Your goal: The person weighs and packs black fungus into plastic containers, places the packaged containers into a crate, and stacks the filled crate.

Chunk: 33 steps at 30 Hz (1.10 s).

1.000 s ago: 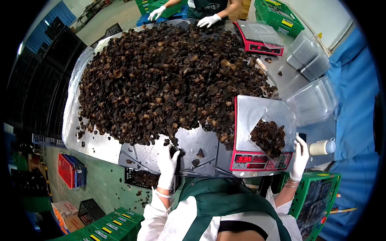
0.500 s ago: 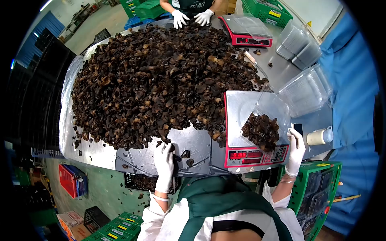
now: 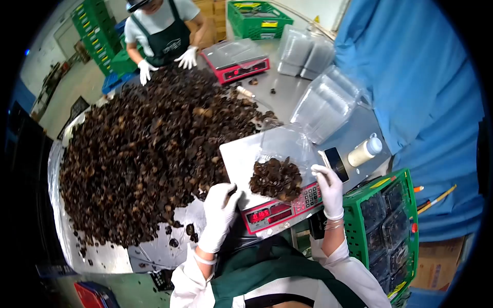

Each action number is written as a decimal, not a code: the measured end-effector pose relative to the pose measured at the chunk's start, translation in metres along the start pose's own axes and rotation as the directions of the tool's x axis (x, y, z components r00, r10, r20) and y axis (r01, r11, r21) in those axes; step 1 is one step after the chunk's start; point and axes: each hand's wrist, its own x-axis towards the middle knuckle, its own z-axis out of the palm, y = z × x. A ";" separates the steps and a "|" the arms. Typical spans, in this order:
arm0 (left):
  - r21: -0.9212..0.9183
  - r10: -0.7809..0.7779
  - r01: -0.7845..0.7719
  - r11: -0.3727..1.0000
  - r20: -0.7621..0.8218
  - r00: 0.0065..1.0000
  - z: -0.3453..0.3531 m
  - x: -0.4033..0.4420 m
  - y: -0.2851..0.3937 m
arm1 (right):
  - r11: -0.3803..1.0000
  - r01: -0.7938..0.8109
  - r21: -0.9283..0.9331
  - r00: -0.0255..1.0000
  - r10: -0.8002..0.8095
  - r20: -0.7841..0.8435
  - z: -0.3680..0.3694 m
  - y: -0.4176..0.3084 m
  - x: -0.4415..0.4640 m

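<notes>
Dark wood ear mushrooms (image 3: 277, 178) lie in a clear plastic box (image 3: 287, 141), its lid open, on a red-framed digital scale (image 3: 235, 154) with lit red digits. My left hand (image 3: 218, 213), in a white glove, hovers at the scale's left front corner; its fingers are curled, and whatever they may hold is hidden. At the right of the box is my right hand (image 3: 331, 195), also gloved, with bent fingers and the thumb apart. Its fingertips are close to the box's edge; contact is unclear. A large heap of wood ear mushrooms (image 3: 138, 154) spreads to the left.
Across the table a person in white gloves (image 3: 187, 57) has both hands at the heap, beside a second scale (image 3: 236, 59). Stacked clear boxes (image 3: 326, 105), a phone (image 3: 336, 164) and a bottle (image 3: 364, 150) stand to the right. A green crate (image 3: 352, 226) holds packed boxes.
My view has turned to the right. My left hand has moved from the heap's front edge to the scale's corner. My right hand stays beside the box.
</notes>
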 end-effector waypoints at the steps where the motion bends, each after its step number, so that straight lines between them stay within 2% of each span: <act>1: -0.063 -0.057 0.061 0.996 0.064 0.996 0.012 0.012 0.017 | 0.998 -0.015 0.062 1.000 0.015 -0.004 0.003 -0.004 -0.002; 4: 0.070 0.164 -0.189 0.979 0.271 0.949 0.045 0.030 0.016 | 0.999 0.014 -0.040 1.000 -0.015 -0.018 -0.001 0.006 -0.004; 8: -0.008 -0.040 0.041 0.999 0.096 0.995 0.031 0.013 -0.003 | 0.999 0.010 -0.048 0.999 -0.012 -0.035 -0.014 0.015 -0.007; 10: -0.056 -0.301 0.308 0.950 0.106 0.948 0.023 0.004 -0.016 | 0.996 -0.033 0.077 0.999 0.033 -0.009 -0.010 0.014 0.000; 11: -0.170 -0.363 0.379 0.910 0.121 0.924 0.024 0.001 -0.013 | 0.998 -0.030 0.061 1.000 0.030 -0.001 -0.003 0.021 0.008; 12: -0.104 -0.400 0.424 0.900 0.193 0.896 0.025 0.007 -0.002 | 0.985 -0.148 0.088 0.989 0.147 0.018 0.006 0.031 0.020; 14: -0.061 -0.480 0.537 0.841 0.372 0.794 0.033 0.005 -0.008 | 0.974 -0.219 0.060 0.975 0.216 0.053 0.019 0.044 0.044; 15: -0.096 -0.415 0.479 0.872 0.373 0.830 0.041 -0.002 -0.018 | 0.987 -0.141 0.076 0.989 0.137 0.048 0.023 0.044 0.048; 16: -0.068 -0.467 0.539 0.839 0.417 0.780 0.042 0.000 -0.013 | 0.994 -0.060 0.090 0.998 0.057 0.041 0.026 0.043 0.052; 17: -0.080 -0.447 0.518 0.851 0.406 0.797 0.045 -0.007 -0.022 | 0.968 0.088 0.237 0.995 -0.075 -0.063 0.033 0.041 0.049; 18: -0.089 -0.431 0.501 0.861 0.396 0.811 0.048 -0.014 -0.031 | 0.966 0.089 0.242 0.995 -0.074 -0.068 0.029 0.036 0.045; 20: -0.020 -0.425 0.470 0.882 0.398 0.813 0.043 -0.011 -0.017 | 0.981 0.132 0.144 0.991 -0.136 0.017 0.013 0.015 0.030; 21: -0.110 -0.469 0.556 0.824 0.418 0.778 0.040 -0.008 -0.005 | 0.992 0.114 -0.047 0.989 -0.109 0.099 0.005 0.009 0.021; 22: -0.199 -0.509 0.633 0.748 0.439 0.740 0.038 -0.008 0.001 | 0.948 0.231 -0.218 0.970 -0.207 0.126 0.005 0.018 0.012; 23: -0.225 -0.574 0.720 0.657 0.470 0.671 0.036 -0.009 0.000 | 0.936 0.238 -0.260 0.971 -0.228 0.068 0.005 0.015 0.001; 25: -0.381 -0.554 0.728 0.571 0.476 0.683 0.030 -0.006 0.013 | 0.898 0.238 -0.371 0.958 -0.280 -0.062 0.005 0.019 -0.014; 26: -0.426 -0.555 0.719 0.549 0.457 0.695 0.030 -0.006 0.017 | 0.898 0.244 -0.366 0.958 -0.283 -0.055 0.002 0.029 -0.019; 27: -0.427 -0.559 0.718 0.550 0.450 0.696 0.030 -0.007 0.015 | 0.967 0.038 -0.250 0.999 -0.035 0.018 -0.001 0.041 -0.023; 28: -0.439 -0.579 0.752 0.492 0.480 0.659 0.031 -0.010 0.011 | 0.970 -0.189 -0.151 0.971 0.207 0.117 -0.004 0.048 -0.026; 29: -0.447 -0.594 0.783 0.433 0.512 0.621 0.031 -0.012 0.008 | 0.973 -0.183 -0.143 0.959 0.208 0.194 -0.006 0.053 -0.028; 30: -0.447 -0.593 0.782 0.434 0.511 0.622 0.032 -0.014 0.005 | 0.973 -0.182 -0.141 0.959 0.207 0.194 -0.004 0.058 -0.029; 31: -0.467 -0.563 0.796 0.385 0.564 0.604 0.032 -0.015 0.002 | 0.941 -0.325 0.092 0.914 0.288 0.286 0.000 0.065 -0.029; 32: -0.481 -0.527 0.810 0.334 0.617 0.584 0.033 -0.015 -0.002 | 0.833 -0.464 0.302 0.857 0.336 0.390 0.001 0.070 -0.029; 33: -0.485 -0.527 0.823 0.297 0.635 0.565 0.034 -0.016 -0.005 | 0.791 -0.485 0.373 0.856 0.343 0.386 0.003 0.065 -0.029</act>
